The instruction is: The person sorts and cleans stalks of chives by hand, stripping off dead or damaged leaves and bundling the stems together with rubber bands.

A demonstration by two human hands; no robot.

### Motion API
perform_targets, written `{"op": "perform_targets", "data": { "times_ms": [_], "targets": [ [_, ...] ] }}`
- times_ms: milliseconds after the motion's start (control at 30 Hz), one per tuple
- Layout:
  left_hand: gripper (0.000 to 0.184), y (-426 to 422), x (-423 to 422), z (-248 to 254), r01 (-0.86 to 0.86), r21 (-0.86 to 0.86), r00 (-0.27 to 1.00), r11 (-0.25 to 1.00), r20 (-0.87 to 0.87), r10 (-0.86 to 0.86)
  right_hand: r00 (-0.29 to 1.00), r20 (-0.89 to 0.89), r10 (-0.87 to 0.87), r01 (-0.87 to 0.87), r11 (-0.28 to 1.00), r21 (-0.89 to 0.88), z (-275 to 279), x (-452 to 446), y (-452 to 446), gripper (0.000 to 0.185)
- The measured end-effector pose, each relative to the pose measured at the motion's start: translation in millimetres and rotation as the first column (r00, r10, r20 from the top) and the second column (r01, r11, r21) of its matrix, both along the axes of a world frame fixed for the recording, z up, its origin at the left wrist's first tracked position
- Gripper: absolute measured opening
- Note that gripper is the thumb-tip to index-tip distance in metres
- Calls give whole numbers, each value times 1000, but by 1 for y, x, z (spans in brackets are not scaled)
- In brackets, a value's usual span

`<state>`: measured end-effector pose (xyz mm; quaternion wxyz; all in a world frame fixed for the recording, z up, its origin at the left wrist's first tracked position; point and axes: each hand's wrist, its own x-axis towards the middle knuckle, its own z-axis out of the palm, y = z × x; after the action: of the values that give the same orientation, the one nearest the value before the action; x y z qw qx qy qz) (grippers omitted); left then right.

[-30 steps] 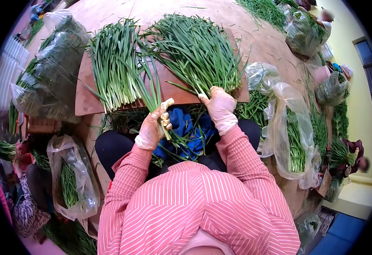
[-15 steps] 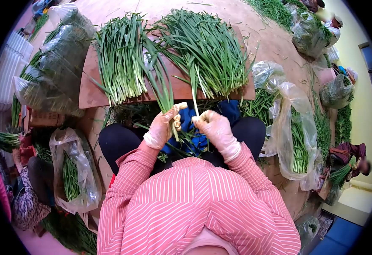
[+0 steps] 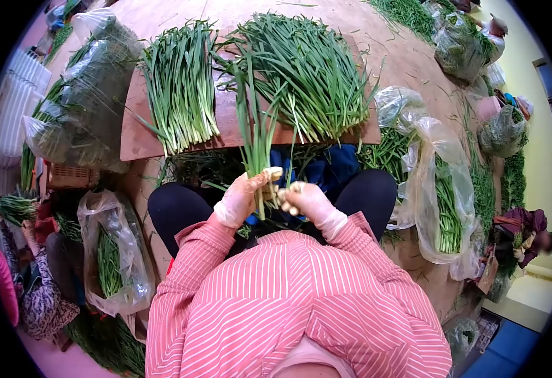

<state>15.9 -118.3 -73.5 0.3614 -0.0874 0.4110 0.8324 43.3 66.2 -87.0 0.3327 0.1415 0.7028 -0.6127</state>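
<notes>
My left hand [image 3: 241,196], in a thin pale glove, is closed around a small bunch of garlic chives [image 3: 254,142], leaves pointing away from me and pale ends below the fist. Close beside it on the right, my gloved right hand [image 3: 306,203] is closed, fingers pinched on a thin chive stalk [image 3: 291,157]. Its fingertips partly hide the grip. Beyond both hands, a brown board [image 3: 136,129] bears two piles of garlic chives, a narrower left pile [image 3: 178,88] and a wider right pile [image 3: 314,79].
Clear plastic bags of greens stand at left [image 3: 93,88], lower left [image 3: 138,271] and right [image 3: 430,201]. Blue cloth [image 3: 339,165] and loose greens lie between my knees. Other people work at the far left [image 3: 43,302] and right [image 3: 522,233].
My right hand has come down and left, closer to my left hand. The bunch in my left hand now stands more upright and looks fuller.
</notes>
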Motion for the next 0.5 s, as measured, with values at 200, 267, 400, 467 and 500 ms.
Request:
{"op": "perform_targets", "data": {
  "times_ms": [200,267,400,467,500],
  "targets": [
    [31,-47,18,40,-21,184,990,983,139,-5,820,-317,477,-63,624,779,-3,0,27,41],
    [38,-63,30,64,-82,318,987,944,159,32,758,-527,383,236,593,770,20,-32,25,38],
    [33,-90,38,78,-16,678,975,735,-153,162,816,-385,431,207,404,891,17,-100,18,37],
    [36,-84,33,85,-127,691,937,711,-151,315,780,-376,501,185,389,902,-1,-124,18,34],
    [35,-80,33,73,-232,201,789,952,-534,305,776,-380,504,187,390,901,-10,-127,19,34]
  ]
}}
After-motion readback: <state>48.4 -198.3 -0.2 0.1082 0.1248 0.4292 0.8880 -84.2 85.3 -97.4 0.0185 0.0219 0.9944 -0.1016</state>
